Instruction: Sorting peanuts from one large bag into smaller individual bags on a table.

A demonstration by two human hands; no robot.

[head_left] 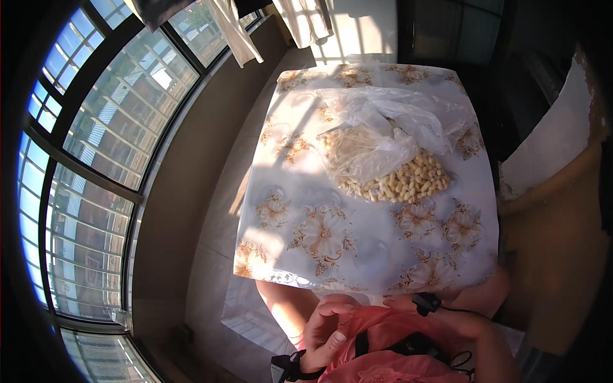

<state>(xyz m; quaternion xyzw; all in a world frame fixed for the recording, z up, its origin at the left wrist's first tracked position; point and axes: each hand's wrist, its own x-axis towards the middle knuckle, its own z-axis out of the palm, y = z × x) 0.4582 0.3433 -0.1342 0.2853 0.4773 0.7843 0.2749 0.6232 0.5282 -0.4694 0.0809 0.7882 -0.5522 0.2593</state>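
Just below the table's near edge, my left hand (325, 333) is raised over my lap, fingers loosely curved and thumb apart, with nothing visible in it. My right hand (403, 302) rests against my red clothing, partly hidden near the table edge; its fingers look stretched out and nothing shows in them. Neither hand touches the things on the table. On the flowered tablecloth (370, 246) lies a pile of unshelled peanuts (415, 179). A clear plastic bag (377, 153) covers the far part of the pile, crumpled and spread toward the back.
Black devices are strapped to my left wrist (287, 368) and right wrist (426, 304). Barred windows (128, 102) line the left side above a low wall (185, 159). Pale cloths (233, 32) hang at the back. A brown piece of furniture (543, 255) stands at the right.
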